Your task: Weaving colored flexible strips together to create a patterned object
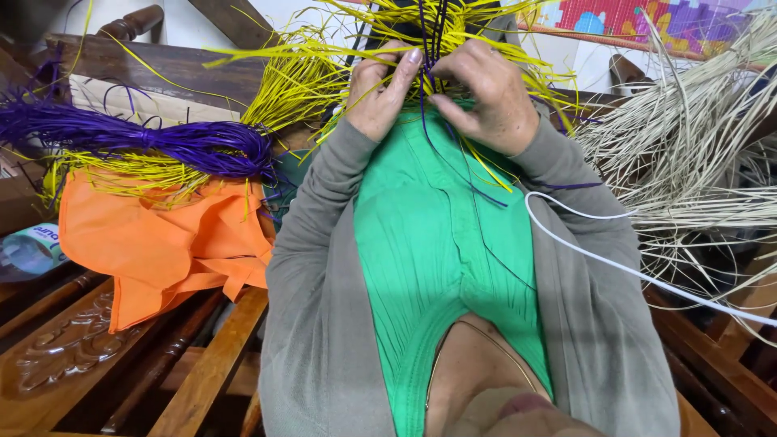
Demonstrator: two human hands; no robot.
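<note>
The yellow strands (307,77) and purple strands (146,137) look like smooth, slightly glossy plastic or dyed fibre. The pale straw (688,137) is dry and matt. The orange cloth (162,243) is matt fabric. The carved wood (73,348) shines, varnished.

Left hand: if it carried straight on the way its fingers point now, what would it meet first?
The left hand points up and inward, so it would likely meet the purple strands first, with the yellow strands right around them; depth is unclear.
</note>
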